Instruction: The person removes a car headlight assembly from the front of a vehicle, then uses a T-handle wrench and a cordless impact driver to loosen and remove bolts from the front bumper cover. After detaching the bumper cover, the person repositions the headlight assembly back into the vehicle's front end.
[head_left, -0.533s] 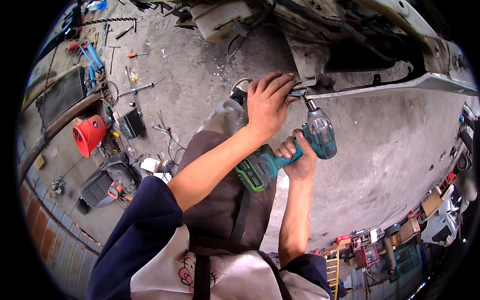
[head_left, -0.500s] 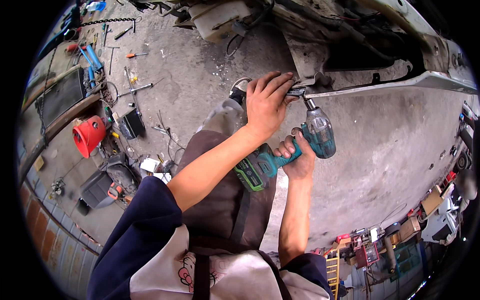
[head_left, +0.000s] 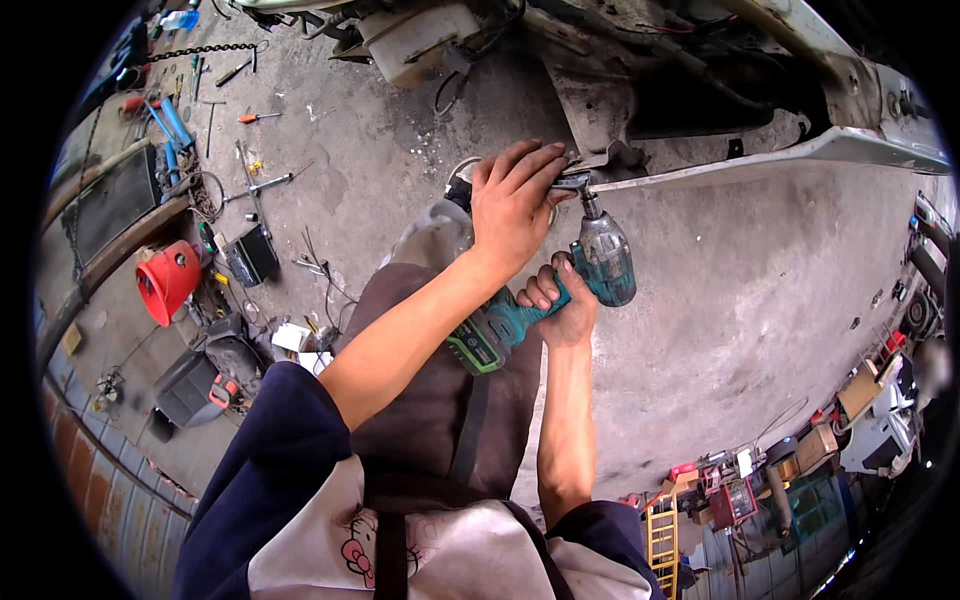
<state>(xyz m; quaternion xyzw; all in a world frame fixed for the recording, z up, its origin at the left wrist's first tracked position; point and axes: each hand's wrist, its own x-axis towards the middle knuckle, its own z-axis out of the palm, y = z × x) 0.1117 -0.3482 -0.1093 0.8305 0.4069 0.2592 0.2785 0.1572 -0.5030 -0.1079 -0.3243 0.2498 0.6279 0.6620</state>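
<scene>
My right hand point(head_left: 568, 312) is wrapped round the handle of a teal cordless impact wrench point(head_left: 606, 262) with a green-edged battery. The socket point(head_left: 591, 206) on its nose points up against a small dark metal piece point(head_left: 573, 183) at the end of a long pale metal rail point(head_left: 700, 174). My left hand point(head_left: 512, 205) holds that metal piece, fingers stretched over it and the thumb side low; its exact grip is partly hidden. Above both hands is the opened vehicle body point(head_left: 600, 110), with a whitish plastic tank point(head_left: 420, 42).
Tools lie on the concrete floor to the left: a cross wrench point(head_left: 258, 188), an orange-handled screwdriver point(head_left: 258, 118), and a black battery-like box point(head_left: 250, 254). Beyond stand a red bucket point(head_left: 168, 282) and a seat point(head_left: 195, 385). A yellow ladder point(head_left: 662, 545) and clutter are at the lower right.
The whole scene has shifted slightly left in the picture. Both hands and the impact wrench keep their places at the metal piece; no grip has visibly changed.
</scene>
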